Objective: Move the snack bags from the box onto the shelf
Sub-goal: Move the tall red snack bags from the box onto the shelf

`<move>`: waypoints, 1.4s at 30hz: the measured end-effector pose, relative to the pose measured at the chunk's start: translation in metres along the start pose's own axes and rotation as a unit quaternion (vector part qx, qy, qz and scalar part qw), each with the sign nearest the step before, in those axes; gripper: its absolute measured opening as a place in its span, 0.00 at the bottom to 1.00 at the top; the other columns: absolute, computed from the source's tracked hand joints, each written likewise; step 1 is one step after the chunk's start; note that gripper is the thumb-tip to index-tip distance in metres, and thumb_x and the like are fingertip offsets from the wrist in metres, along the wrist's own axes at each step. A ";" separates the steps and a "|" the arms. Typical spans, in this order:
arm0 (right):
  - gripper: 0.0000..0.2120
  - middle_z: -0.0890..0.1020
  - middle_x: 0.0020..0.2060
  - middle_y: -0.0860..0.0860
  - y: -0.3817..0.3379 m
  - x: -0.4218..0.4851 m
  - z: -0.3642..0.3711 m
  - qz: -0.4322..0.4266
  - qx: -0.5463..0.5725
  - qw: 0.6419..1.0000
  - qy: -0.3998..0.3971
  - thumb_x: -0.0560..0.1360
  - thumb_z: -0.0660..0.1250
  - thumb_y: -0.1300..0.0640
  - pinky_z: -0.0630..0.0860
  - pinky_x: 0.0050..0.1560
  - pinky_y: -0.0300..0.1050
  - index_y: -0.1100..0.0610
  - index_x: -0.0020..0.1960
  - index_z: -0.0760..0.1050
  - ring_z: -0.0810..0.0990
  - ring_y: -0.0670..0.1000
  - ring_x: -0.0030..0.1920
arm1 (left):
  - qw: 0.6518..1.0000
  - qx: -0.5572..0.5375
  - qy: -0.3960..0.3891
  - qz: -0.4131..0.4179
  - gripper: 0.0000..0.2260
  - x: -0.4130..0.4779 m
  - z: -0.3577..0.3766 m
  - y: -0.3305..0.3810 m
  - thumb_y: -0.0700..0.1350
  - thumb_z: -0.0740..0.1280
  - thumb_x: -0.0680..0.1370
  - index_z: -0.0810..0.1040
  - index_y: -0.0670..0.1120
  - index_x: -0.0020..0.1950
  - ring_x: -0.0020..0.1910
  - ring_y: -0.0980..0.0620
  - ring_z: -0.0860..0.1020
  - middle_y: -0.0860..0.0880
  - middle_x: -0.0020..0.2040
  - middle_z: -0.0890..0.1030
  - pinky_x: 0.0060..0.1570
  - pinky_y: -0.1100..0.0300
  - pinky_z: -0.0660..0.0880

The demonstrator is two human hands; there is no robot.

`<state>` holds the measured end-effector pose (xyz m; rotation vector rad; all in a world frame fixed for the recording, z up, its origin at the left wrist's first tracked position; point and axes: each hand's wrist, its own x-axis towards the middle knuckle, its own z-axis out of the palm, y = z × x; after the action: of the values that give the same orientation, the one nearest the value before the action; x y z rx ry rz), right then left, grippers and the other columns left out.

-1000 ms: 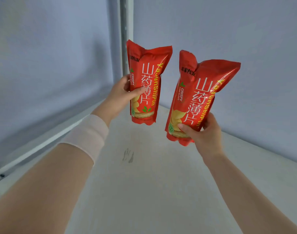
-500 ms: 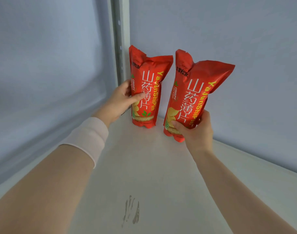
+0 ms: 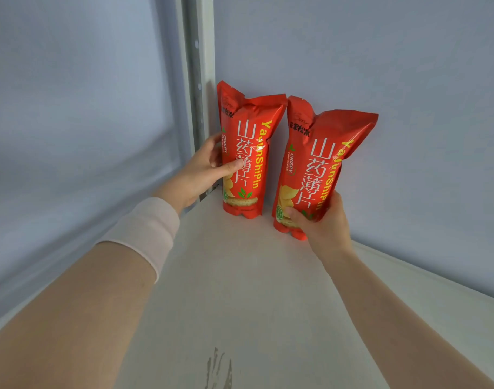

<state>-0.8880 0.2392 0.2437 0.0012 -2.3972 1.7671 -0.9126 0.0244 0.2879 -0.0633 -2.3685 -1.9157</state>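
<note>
Two tall red snack bags with white and yellow lettering stand upright at the back corner of the pale shelf board (image 3: 240, 290). The left snack bag (image 3: 247, 141) rests its base on the shelf beside the corner post, and my left hand (image 3: 203, 169) grips its left side with the thumb across the front. The right snack bag (image 3: 316, 164) leans against the back wall, its base at the shelf; my right hand (image 3: 321, 223) holds its lower part. The box is out of view.
A grey metal corner post (image 3: 196, 80) with holes runs up behind the left bag. Blue-grey walls close the shelf at the left and back. A dark scuff mark (image 3: 219, 369) lies on the shelf near the front.
Both hands carried the bags from mid-air down and back into the corner. The bags now stand on the shelf against the wall, closer together.
</note>
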 end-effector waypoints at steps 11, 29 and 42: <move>0.34 0.65 0.69 0.53 -0.019 -0.095 -0.038 -0.102 -0.261 0.959 0.039 0.73 0.69 0.50 0.64 0.69 0.50 0.56 0.73 0.58 0.63 0.54 0.70 | 0.890 0.423 0.158 0.057 0.25 -0.115 0.013 0.018 0.47 0.67 0.76 0.66 0.43 0.71 0.65 0.44 0.71 0.43 0.67 0.72 0.63 0.53 0.66; 0.25 0.63 0.73 0.53 -0.093 -0.446 -0.075 -0.400 -0.450 0.742 -0.296 0.80 0.56 0.50 0.53 0.74 0.50 0.56 0.74 0.56 0.56 0.54 0.75 | 0.665 0.712 0.137 -0.179 0.17 -0.593 0.019 0.083 0.48 0.58 0.80 0.66 0.46 0.68 0.65 0.46 0.71 0.46 0.65 0.73 0.65 0.54 0.64; 0.23 0.69 0.69 0.53 -0.048 -0.694 -0.011 -0.439 -0.440 0.648 -0.441 0.79 0.56 0.49 0.60 0.70 0.49 0.55 0.72 0.62 0.63 0.54 0.71 | 0.668 0.622 0.192 -0.360 0.19 -0.900 -0.025 0.015 0.52 0.62 0.78 0.67 0.45 0.66 0.64 0.44 0.70 0.44 0.65 0.73 0.62 0.52 0.66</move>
<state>-0.1970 0.1687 0.2010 1.8619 -2.6320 -0.0181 -0.0145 0.0280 0.2177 1.3345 -2.9131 0.1357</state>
